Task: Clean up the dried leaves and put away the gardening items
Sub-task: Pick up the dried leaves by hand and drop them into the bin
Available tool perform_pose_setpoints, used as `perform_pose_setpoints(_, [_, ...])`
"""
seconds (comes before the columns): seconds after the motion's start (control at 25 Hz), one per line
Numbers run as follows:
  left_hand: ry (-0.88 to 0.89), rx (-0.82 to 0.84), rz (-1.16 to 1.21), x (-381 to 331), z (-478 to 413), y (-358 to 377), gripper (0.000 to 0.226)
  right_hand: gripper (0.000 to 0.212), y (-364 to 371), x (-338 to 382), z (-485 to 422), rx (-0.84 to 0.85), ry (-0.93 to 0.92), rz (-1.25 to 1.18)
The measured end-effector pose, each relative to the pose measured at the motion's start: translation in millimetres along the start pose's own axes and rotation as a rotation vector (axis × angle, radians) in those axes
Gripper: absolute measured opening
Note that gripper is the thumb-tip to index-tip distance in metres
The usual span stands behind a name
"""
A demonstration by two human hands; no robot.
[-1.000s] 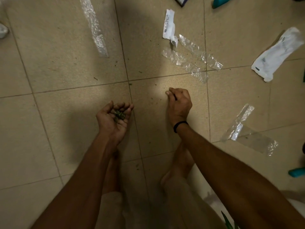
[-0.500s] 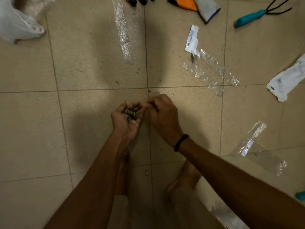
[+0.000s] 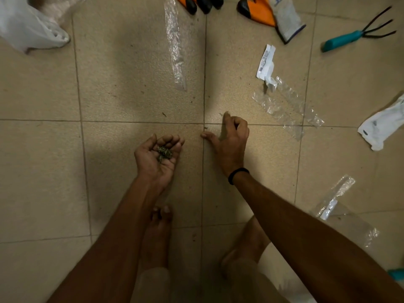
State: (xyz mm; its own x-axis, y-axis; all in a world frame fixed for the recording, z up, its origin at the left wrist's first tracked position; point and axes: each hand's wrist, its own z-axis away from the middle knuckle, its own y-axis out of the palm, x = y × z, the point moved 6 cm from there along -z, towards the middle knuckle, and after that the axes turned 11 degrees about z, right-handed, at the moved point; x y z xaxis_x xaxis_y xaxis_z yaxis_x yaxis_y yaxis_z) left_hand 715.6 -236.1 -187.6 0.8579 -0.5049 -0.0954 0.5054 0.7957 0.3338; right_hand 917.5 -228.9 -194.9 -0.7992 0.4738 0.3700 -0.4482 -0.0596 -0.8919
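Though a small heap of dried leaves (image 3: 164,153) already sits in the cupped left hand (image 3: 150,162), just left of frame centre, the job looks only partly done: a few leaf crumbs (image 3: 164,114) dot the tiled floor (image 3: 109,84), and the teal hand rake (image 3: 358,36), orange gloves (image 3: 260,12) and clear wrappers (image 3: 288,106) lie unstowed across the upper right. Its fingers curl up around the leaves, palm upward. The right hand (image 3: 231,143), at centre, grasps nothing: thumb and forefinger spread low over the tile seam, other fingers tucked
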Motion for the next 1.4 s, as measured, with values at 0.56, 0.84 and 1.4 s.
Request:
perform_pose_setpoints(0.56, [-0.039, 0.035, 0.013, 10, -10, -7, 0.045, 0.007, 3, 11, -20, -0.233, -0.045, -0.132])
perform_pose_setpoints(0.84, [0.002, 0.063, 0.031, 2, -3, 1, 0.046, 0.011, 3, 25, -3, -0.180, -0.018, -0.156])
perform_pose_setpoints(1.4, [-0.009, 0.056, 0.034, 8, 1, -16, 0.047, 0.051, 12, 13, -1, -0.139, -0.010, -0.257])
